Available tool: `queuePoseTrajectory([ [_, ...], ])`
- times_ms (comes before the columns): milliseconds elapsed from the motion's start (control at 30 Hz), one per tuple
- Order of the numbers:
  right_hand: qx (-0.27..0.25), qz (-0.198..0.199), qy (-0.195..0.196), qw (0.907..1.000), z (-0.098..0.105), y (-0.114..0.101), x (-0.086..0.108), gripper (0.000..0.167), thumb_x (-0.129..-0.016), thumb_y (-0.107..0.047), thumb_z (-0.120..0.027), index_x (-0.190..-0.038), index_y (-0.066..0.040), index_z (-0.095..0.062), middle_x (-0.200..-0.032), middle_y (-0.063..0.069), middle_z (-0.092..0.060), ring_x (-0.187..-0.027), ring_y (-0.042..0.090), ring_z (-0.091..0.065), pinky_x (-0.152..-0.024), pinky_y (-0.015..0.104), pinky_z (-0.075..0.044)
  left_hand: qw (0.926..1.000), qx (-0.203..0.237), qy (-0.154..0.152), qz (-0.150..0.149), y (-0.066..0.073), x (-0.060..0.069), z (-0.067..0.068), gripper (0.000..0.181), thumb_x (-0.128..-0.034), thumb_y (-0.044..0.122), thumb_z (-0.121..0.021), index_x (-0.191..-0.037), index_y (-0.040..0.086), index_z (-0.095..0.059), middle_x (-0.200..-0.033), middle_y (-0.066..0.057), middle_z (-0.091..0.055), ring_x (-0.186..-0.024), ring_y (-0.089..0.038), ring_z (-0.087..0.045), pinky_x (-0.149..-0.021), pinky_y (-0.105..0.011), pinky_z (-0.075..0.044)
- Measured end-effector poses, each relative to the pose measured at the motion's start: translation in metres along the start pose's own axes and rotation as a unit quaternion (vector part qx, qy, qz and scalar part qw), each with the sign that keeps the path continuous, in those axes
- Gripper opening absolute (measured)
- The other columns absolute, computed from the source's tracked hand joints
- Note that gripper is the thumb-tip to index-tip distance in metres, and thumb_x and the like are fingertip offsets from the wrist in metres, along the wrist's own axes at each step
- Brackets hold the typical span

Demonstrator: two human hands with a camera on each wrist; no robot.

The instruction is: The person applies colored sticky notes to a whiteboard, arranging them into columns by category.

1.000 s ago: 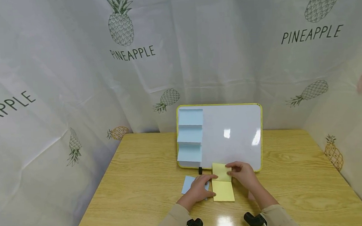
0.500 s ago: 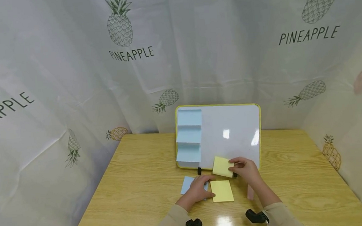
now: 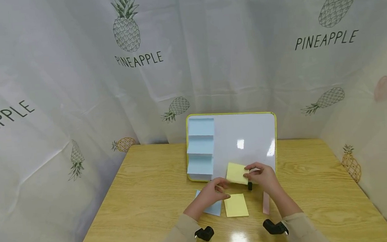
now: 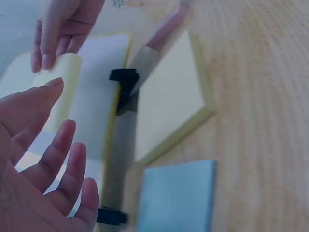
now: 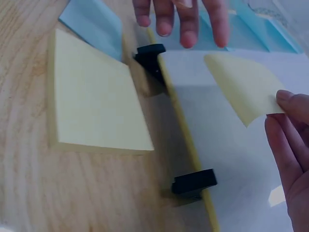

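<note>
Delicately, the right hand [image 3: 264, 176] pinches a thin yellow sheet [image 3: 236, 173] between thumb and fingers at its right edge, in front of the whiteboard's [image 3: 245, 132] lower part; the paper bows slightly. The left hand [image 3: 214, 191] holds nothing, its fingers spread and loosely bent near the sheet's lower left corner. On the wood-grain desk [image 3: 145, 203] lies a thick, squarish yellow pad [image 3: 236, 206], between a blue pad [image 3: 214, 208] and a pink strip [image 3: 266, 203]. 3 blue sheets [image 3: 200, 145], lower edges lifting, line the glossy, yellow-rimmed whiteboard's left side.
</note>
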State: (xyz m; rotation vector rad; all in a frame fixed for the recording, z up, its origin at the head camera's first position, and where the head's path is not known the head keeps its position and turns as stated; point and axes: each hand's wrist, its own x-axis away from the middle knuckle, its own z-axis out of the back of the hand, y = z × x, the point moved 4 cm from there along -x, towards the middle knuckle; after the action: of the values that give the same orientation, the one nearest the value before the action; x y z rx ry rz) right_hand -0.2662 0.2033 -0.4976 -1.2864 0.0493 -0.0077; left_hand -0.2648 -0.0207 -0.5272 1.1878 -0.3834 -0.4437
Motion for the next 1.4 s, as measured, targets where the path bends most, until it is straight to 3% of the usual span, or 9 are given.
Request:
queuePoseTrajectory([
  [133,0.015,0.025,0.005,0.9996,0.005,-0.009,-0.004,0.022,-0.085,-0.008,-0.076,-0.105,0.0,-0.071,-0.082,0.01,-0.065,-0.07,0.021,-0.061,-0.065,0.034,-0.053,0.9999,0.003,-0.001,-0.012,0.016,-0.009,0.005,0.041,-0.0872,0.008,-0.074,-0.126,0.016,-0.061,-0.107,-0.004,-0.061,-0.088,-0.015,-0.057,-0.072,-0.032,-0.05],
  [267,0.01,0.023,0.012,0.9996,0.008,-0.017,-0.009,0.017,-0.085,-0.011,-0.077,-0.099,-0.002,-0.071,-0.074,0.016,-0.064,-0.063,0.031,-0.057,-0.056,0.032,-0.047,0.9993,-0.016,0.0,-0.034,0.034,-0.016,0.013,0.042,-0.0869,0.009,-0.075,-0.126,0.015,-0.061,-0.104,0.0,-0.062,-0.087,-0.013,-0.058,-0.071,-0.03,-0.05],
  [367,-0.031,0.022,0.011,0.9992,0.01,-0.024,-0.013,0.015,-0.086,-0.008,-0.075,-0.095,0.0,-0.065,-0.082,0.018,-0.067,-0.066,0.035,-0.064,-0.061,0.035,-0.053,0.9979,-0.036,0.005,-0.053,0.052,-0.019,0.02,0.043,-0.0875,0.011,-0.075,-0.127,0.016,-0.061,-0.104,0.0,-0.063,-0.088,-0.012,-0.058,-0.074,-0.03,-0.05],
  [533,-0.1,0.042,0.008,0.9941,0.01,-0.04,-0.019,0.025,-0.086,0.002,-0.072,-0.095,0.009,-0.05,-0.101,0.017,-0.062,-0.073,0.02,-0.071,-0.07,0.034,-0.057,0.9953,-0.064,0.02,-0.069,0.079,-0.024,0.035,0.041,-0.0895,0.016,-0.073,-0.129,0.02,-0.06,-0.108,0.001,-0.063,-0.09,-0.011,-0.057,-0.078,-0.031,-0.049],
  [733,-0.137,0.052,0.03,0.9887,0.01,-0.045,-0.031,0.026,-0.086,0.006,-0.07,-0.102,0.009,-0.05,-0.097,0.012,-0.065,-0.085,0.013,-0.07,-0.078,0.029,-0.055,0.9926,-0.072,0.045,-0.087,0.104,-0.034,0.054,0.041,-0.0901,0.015,-0.072,-0.129,0.015,-0.061,-0.109,-0.007,-0.062,-0.092,-0.015,-0.057,-0.083,-0.034,-0.047],
  [900,-0.153,0.062,0.042,0.9854,0.01,-0.05,-0.037,0.03,-0.083,0.0,-0.076,-0.105,0.006,-0.056,-0.096,0.005,-0.066,-0.089,0.013,-0.068,-0.08,0.028,-0.054,0.9859,-0.103,0.085,-0.102,0.116,-0.045,0.07,0.038,-0.0893,0.016,-0.073,-0.126,0.016,-0.063,-0.095,0.001,-0.06,-0.086,-0.013,-0.056,-0.08,-0.031,-0.047],
  [1033,-0.169,0.065,0.047,0.9823,0.01,-0.053,-0.044,0.035,-0.081,-0.004,-0.079,-0.107,0.005,-0.058,-0.1,0.006,-0.066,-0.092,0.014,-0.066,-0.081,0.028,-0.054,0.9807,-0.125,0.108,-0.105,0.125,-0.056,0.084,0.038,-0.0904,0.018,-0.072,-0.126,0.014,-0.063,-0.096,0.001,-0.061,-0.087,-0.015,-0.057,-0.077,-0.033,-0.049],
  [1233,-0.172,0.071,0.077,0.9795,0.013,-0.06,-0.058,0.033,-0.081,-0.002,-0.079,-0.108,0.004,-0.06,-0.103,0.006,-0.064,-0.099,0.017,-0.061,-0.082,0.025,-0.053,0.9766,-0.132,0.153,-0.074,0.132,-0.076,0.106,0.036,-0.0906,0.021,-0.072,-0.125,0.015,-0.064,-0.098,0.003,-0.062,-0.088,-0.017,-0.056,-0.07,-0.034,-0.049],
  [1400,-0.175,0.066,0.104,0.9769,0.012,-0.067,-0.072,0.029,-0.081,0.004,-0.076,-0.106,0.001,-0.061,-0.103,0.005,-0.063,-0.102,0.017,-0.059,-0.08,0.023,-0.052,0.977,-0.131,0.159,-0.056,0.132,-0.092,0.115,0.037,-0.0906,0.021,-0.072,-0.126,0.015,-0.063,-0.1,0.001,-0.062,-0.091,-0.018,-0.056,-0.072,-0.033,-0.049],
])
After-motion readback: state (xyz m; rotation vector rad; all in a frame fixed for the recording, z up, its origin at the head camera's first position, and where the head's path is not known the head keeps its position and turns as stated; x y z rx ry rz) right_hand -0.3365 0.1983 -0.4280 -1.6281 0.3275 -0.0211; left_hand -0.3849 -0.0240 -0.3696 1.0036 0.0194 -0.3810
